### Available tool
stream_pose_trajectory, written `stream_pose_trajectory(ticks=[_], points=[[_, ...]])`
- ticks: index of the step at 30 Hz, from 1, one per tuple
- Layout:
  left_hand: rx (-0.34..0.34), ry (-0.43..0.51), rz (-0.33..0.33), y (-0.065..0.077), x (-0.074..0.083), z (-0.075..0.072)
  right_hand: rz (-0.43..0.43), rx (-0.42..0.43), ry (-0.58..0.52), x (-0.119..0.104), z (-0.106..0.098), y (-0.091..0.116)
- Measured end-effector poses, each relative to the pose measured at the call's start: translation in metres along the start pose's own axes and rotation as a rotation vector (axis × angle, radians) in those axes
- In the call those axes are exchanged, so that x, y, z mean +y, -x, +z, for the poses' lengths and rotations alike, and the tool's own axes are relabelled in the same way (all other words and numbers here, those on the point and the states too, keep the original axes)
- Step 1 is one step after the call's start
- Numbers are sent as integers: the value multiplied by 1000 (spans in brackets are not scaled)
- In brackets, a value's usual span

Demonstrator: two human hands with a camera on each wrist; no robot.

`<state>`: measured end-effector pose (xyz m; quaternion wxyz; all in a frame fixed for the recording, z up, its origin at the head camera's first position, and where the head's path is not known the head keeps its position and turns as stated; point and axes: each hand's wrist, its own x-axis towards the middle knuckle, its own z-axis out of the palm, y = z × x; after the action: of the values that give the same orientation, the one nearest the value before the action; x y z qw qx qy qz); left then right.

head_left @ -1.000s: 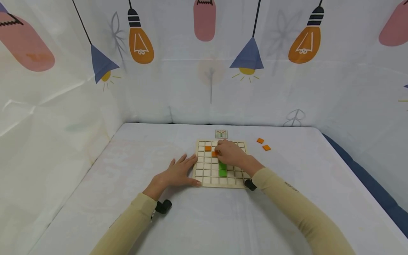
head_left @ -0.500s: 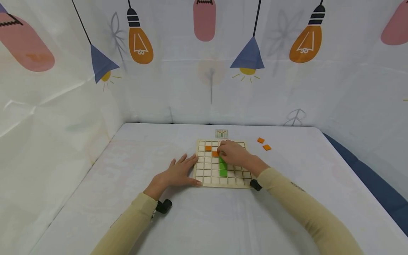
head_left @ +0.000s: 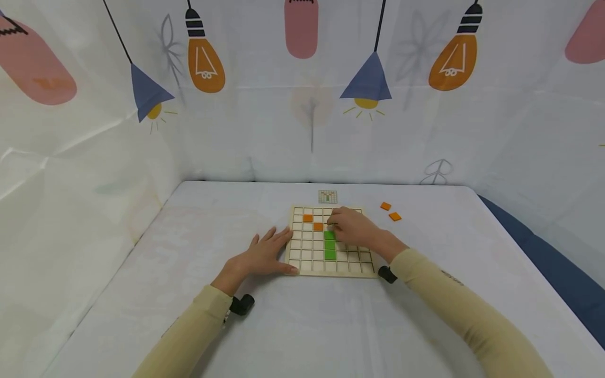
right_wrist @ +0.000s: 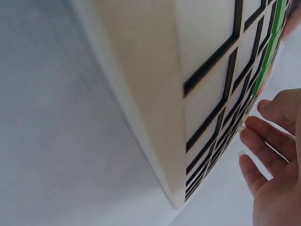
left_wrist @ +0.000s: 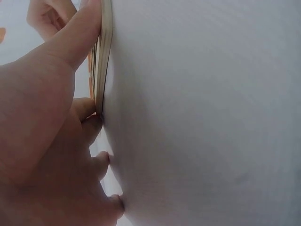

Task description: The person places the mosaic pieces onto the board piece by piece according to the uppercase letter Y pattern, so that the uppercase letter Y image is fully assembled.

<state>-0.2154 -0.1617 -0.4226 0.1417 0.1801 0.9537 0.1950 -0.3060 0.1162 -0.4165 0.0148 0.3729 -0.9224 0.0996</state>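
Three green tiles (head_left: pixel 329 245) form a column on the gridded board (head_left: pixel 307 255), with two orange tiles (head_left: pixel 308 218) stepping diagonally up-left. Over its far half, the right hand (head_left: pixel 355 228) bends its fingers; whether they pinch anything I cannot tell. The left hand (head_left: pixel 264 255), fingers spread, touches the board's left edge. Beyond lie a patterned card (head_left: pixel 327 197) and, rightward, two loose orange tiles (head_left: pixel 395 216) on the desk (head_left: pixel 302 325).
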Motion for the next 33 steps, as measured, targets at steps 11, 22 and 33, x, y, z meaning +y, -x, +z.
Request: stream_pose_trajectory(ticks=[11, 22, 33], points=[[8, -7, 6, 0, -1, 1, 47, 13, 2, 9, -6, 13], [18, 5, 13, 1, -1, 2, 90, 14, 45, 25, -10, 21], [19, 9, 16, 2, 2, 1, 139, 55, 43, 44, -13, 37]])
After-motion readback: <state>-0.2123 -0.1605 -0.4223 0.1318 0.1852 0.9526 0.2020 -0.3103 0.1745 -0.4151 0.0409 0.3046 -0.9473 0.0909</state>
